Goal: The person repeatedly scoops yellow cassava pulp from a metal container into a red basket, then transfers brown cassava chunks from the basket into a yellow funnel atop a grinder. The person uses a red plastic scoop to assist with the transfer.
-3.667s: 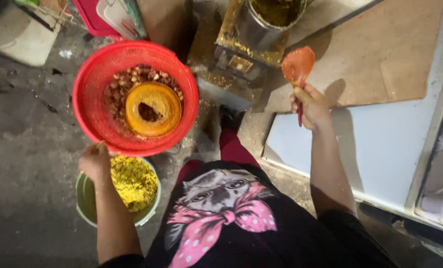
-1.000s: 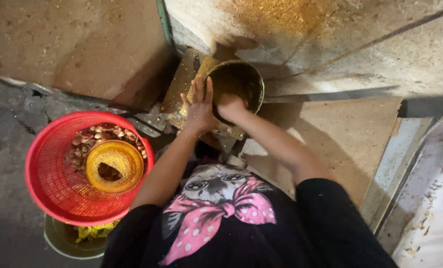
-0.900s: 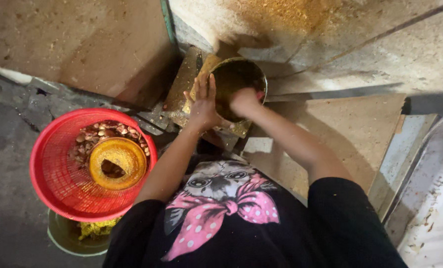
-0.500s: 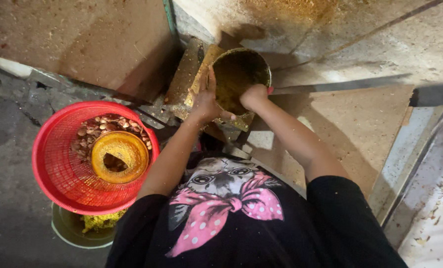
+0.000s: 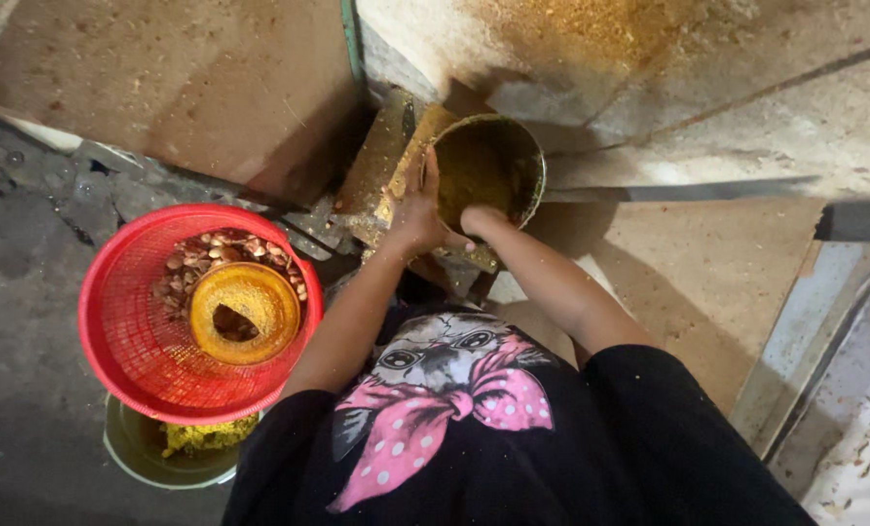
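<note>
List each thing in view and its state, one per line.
Round metal hopper: open on top, inside coated with yellow mash.
Left hand: flat against the hopper's rim.
Right hand: reaching down into the hopper, fingers hidden.
Red basket: holds brown nuts and a yellow bowl.
Yellow bowl: upright, nearly empty.
Bucket: under the basket, holds yellow mash.

- The floor (image 5: 16, 292) at left is dark grey concrete, rough, cracked and dusty.
- A brown board (image 5: 182, 88) lies at top left, speckled with pale crumbs.
- A pale wall (image 5: 746, 107) at top right is dusted with yellow powder (image 5: 600, 29).
- A tan cardboard sheet (image 5: 688, 282) covers the ground at right, beside a pale blue panel (image 5: 795, 341).
- Light is warm and dim, with deep shadows in the middle.
</note>
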